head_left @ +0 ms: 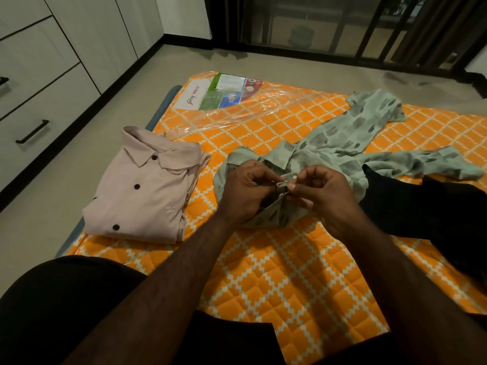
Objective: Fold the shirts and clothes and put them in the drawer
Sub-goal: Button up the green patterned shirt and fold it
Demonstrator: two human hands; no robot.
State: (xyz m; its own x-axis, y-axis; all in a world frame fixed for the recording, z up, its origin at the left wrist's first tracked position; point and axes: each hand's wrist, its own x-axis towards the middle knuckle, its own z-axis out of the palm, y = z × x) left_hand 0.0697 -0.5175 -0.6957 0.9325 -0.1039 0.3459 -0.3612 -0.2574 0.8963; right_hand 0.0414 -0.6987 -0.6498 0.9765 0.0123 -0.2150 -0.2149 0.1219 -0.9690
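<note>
Green shirt (350, 143) lies crumpled mid-mattress (263, 272), right of the folded pink shirt (142, 191). Left hand (245, 191) and right hand (321, 191) each pinch its placket near the collar; fasten that button fully, then smooth the front flat before folding.

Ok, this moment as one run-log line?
left hand and right hand: pinching green shirt placket, buttoning | pink shirt: folded, on mattress

Beige floor (79, 159), white cabinets (39, 75), perhaps window (316, 22)
</note>
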